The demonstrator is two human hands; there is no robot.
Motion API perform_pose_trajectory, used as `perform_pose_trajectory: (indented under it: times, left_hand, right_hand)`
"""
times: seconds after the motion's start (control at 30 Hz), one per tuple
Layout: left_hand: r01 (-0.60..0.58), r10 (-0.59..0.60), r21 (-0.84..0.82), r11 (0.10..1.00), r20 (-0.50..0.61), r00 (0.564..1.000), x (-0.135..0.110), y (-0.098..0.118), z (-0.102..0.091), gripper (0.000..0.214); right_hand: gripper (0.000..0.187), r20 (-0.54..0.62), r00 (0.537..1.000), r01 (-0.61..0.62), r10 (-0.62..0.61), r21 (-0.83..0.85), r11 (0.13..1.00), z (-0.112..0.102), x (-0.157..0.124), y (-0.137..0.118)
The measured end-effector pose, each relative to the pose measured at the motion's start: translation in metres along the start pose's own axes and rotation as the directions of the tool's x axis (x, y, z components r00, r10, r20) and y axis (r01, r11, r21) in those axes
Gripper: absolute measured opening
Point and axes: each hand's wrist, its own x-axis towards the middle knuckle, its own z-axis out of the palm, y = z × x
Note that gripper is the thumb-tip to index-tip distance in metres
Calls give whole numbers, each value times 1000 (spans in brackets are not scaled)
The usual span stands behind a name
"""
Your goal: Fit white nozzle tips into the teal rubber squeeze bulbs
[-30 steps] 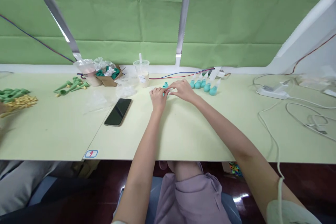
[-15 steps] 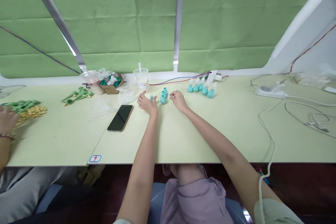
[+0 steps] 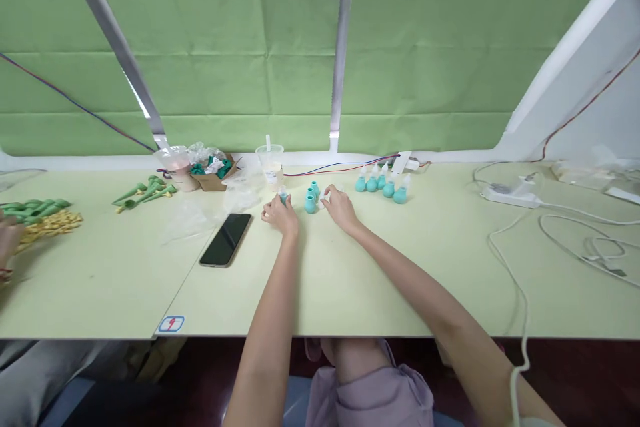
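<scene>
My left hand point(image 3: 279, 213) rests on the pale green table point(image 3: 350, 280) with its fingers closed round a small teal piece point(image 3: 283, 197). My right hand point(image 3: 339, 205) lies just right of it, fingers pinched on a small white piece point(image 3: 324, 199). Between the two hands stand two small teal bulbs point(image 3: 311, 201) without tips. To the right, behind my right hand, stands a group of several teal bulbs with white tips point(image 3: 383, 185).
A black phone point(image 3: 225, 239) lies left of my left hand. Behind are a plastic cup with a straw point(image 3: 270, 163), a cardboard box of parts point(image 3: 213, 172) and green cones point(image 3: 145, 191). Another person's hand point(image 3: 7, 240) is at the far left. White cables point(image 3: 550, 220) cross the right side.
My hands have come apart from over the bulbs. The left hand, open half a second ago, has closed on a teal piece. The view has tilted down a little.
</scene>
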Motion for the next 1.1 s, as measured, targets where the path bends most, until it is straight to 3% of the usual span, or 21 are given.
perform_pose_trajectory:
  times: [0.07, 0.17, 0.23, 0.3, 0.37, 0.43, 0.63, 0.87, 1.1]
  left_hand:
    - [-94, 95, 15, 995, -65, 993, -9, 13, -8, 29]
    - [-326, 326, 9, 945, -7, 945, -27, 33, -14, 31]
    - [-495, 495, -27, 868, 81, 865, -41, 43, -14, 32]
    - [-634, 637, -76, 769, 169, 752, -53, 49, -12, 33]
    - [-724, 727, -116, 680, 235, 645, -62, 52, -9, 33]
    - [-766, 766, -136, 629, 274, 581, -65, 53, -6, 33]
    - [-799, 784, -128, 588, 332, 524, -59, 49, -2, 30]
    - [-839, 819, -151, 523, 361, 446, -60, 49, -1, 28]
    - [-868, 831, -145, 475, 398, 389, -55, 47, -3, 27]
  right_hand:
    - [16, -56, 996, 70, -69, 13, 997, -18, -11, -4]
    - [22, -141, 969, 209, -201, 37, 977, -44, -28, -2]
    - [27, -179, 948, 270, -265, 7, 963, -56, -37, 5]
    - [30, -198, 941, 266, -273, -61, 962, -61, -45, 17]
    - [31, -199, 947, 228, -254, -145, 963, -61, -50, 30]
    - [32, -189, 953, 196, -237, -212, 958, -58, -54, 42]
    - [35, -88, 957, 242, -278, -292, 925, -50, -53, 60]
    - [35, 9, 916, 382, -400, -322, 866, -61, -49, 69]
    - [27, 7, 906, 410, -424, -265, 873, -55, -46, 67]
